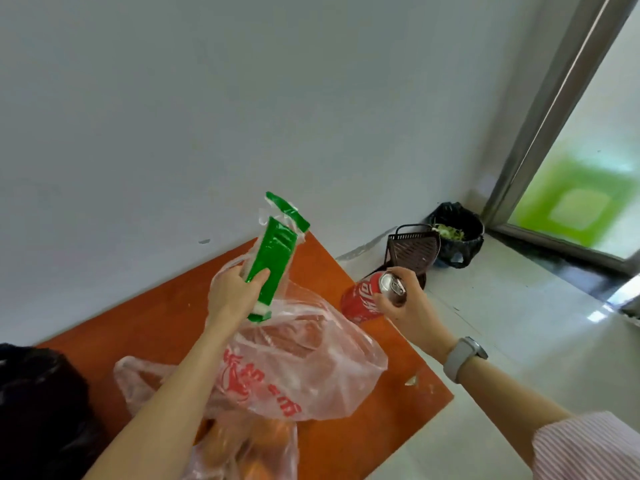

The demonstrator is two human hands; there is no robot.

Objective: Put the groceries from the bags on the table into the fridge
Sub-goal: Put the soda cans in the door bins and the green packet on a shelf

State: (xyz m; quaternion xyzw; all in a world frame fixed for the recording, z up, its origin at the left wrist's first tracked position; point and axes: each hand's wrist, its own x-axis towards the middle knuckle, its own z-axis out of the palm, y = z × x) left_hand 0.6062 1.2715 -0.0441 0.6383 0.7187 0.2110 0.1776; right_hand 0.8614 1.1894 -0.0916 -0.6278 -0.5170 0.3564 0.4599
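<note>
My left hand point(235, 292) grips a green packet in clear wrap point(275, 254), raised above the orange table point(156, 323) near the wall. My right hand point(408, 303) holds a red cola can point(363, 296) by its top end, tilted, over the table's right corner. Below both hands lies a thin pinkish plastic bag with red print point(294, 368), open at the top, with reddish goods inside. A second clear bag point(242, 445) with orange items sits at the table's near edge under my left forearm.
A dark object point(34, 410) sits at the table's left end. On the floor to the right stand a brown slotted dustpan point(414, 251) and a black-lined bin of scraps point(457, 233). A glass door with a metal frame point(554, 109) fills the right side.
</note>
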